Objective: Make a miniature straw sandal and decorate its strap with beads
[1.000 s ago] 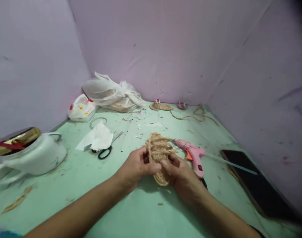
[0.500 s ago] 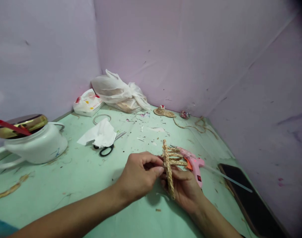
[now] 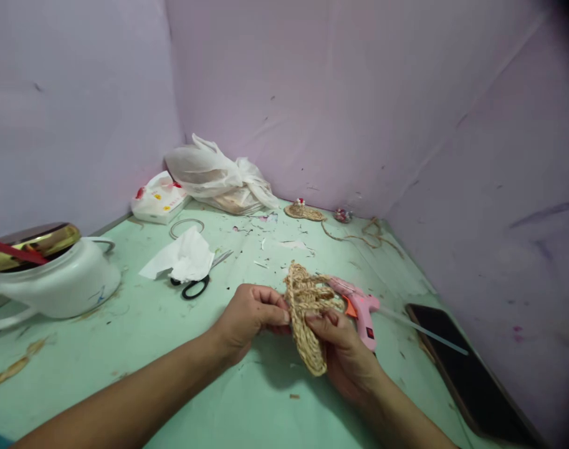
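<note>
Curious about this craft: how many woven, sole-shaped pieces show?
2: one woven piece between the left hand and right hand, another near the back wall. The white bag could hide more.

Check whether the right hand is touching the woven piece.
Touching. The head view shows the right hand with its thumb laid on the face of the woven piece, no gap between.

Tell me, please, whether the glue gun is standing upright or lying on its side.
Lying on its side: seen from above, the glue gun shows its orange trigger and handle in profile against the table.
</note>
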A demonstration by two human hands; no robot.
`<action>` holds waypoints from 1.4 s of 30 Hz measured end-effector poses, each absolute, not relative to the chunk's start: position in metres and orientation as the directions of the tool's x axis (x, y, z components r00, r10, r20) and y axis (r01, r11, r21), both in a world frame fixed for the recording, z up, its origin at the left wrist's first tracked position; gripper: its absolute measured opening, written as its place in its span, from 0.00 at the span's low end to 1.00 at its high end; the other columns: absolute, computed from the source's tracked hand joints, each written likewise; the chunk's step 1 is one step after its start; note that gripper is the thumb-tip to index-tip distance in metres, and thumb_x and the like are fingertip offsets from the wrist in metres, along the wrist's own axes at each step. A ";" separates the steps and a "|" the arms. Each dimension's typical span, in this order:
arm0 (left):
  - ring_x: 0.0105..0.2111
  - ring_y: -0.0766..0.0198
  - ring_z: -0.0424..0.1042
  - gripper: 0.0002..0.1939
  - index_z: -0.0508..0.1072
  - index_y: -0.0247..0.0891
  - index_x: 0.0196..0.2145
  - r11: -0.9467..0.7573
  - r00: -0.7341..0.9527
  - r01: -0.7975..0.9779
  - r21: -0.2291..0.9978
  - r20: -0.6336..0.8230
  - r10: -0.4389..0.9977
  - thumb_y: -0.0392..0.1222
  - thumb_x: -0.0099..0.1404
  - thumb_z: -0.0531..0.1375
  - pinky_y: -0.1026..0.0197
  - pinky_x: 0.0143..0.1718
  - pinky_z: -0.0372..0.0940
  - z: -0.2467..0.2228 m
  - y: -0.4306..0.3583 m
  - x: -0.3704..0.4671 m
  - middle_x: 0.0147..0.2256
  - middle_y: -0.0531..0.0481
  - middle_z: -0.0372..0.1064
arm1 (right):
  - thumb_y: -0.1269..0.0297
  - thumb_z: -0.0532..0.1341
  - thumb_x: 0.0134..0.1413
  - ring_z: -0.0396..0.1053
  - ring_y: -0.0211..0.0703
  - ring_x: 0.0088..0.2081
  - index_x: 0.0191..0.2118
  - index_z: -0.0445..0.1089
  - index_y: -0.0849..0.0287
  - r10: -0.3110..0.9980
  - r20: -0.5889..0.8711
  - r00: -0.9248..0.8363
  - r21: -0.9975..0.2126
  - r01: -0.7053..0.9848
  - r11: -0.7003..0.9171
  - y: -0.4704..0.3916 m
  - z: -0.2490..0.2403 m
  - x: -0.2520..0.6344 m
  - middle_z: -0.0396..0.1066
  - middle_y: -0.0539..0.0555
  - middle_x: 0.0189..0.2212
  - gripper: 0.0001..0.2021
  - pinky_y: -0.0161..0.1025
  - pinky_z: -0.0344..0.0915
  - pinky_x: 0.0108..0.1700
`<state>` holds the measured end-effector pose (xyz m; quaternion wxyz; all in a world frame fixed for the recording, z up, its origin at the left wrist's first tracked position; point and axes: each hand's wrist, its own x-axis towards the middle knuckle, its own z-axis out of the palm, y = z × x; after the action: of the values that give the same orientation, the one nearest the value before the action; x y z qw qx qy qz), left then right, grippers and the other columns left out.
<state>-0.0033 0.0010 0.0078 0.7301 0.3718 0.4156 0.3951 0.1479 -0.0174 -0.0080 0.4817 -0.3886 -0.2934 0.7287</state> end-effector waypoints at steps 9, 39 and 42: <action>0.35 0.60 0.67 0.11 0.65 0.38 0.31 -0.397 -0.120 0.409 0.822 0.480 0.869 0.30 0.48 0.57 0.56 0.36 0.64 0.000 -0.006 -0.004 0.33 0.48 0.66 | 0.64 0.70 0.38 0.73 0.46 0.36 0.39 0.70 0.60 0.977 -0.204 -0.058 -0.886 -0.413 -0.209 -0.014 -0.017 0.150 0.76 0.55 0.35 0.18 0.41 0.67 0.39; 0.26 0.65 0.72 0.08 0.74 0.37 0.29 -0.646 0.313 0.696 0.312 0.679 0.664 0.31 0.59 0.55 0.65 0.29 0.68 -0.011 -0.024 0.011 0.26 0.48 0.73 | 0.67 0.61 0.38 0.61 0.34 0.21 0.19 0.68 0.60 0.988 -0.130 0.078 -0.990 -0.064 -0.125 -0.021 -0.012 0.144 0.66 0.46 0.16 0.05 0.33 0.58 0.25; 0.25 0.65 0.73 0.09 0.74 0.37 0.28 -0.649 0.322 0.706 0.283 0.688 0.650 0.31 0.59 0.55 0.66 0.28 0.68 -0.010 -0.024 0.012 0.25 0.49 0.73 | 0.68 0.61 0.37 0.60 0.34 0.21 0.18 0.67 0.60 0.988 -0.137 0.074 -0.990 -0.053 -0.134 -0.021 -0.011 0.145 0.66 0.46 0.16 0.04 0.33 0.58 0.25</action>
<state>0.0121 -0.0244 -0.0100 -0.0343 0.8123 0.4173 0.4059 0.1448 -0.0212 -0.0110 0.4955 -0.5396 -0.4331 0.5251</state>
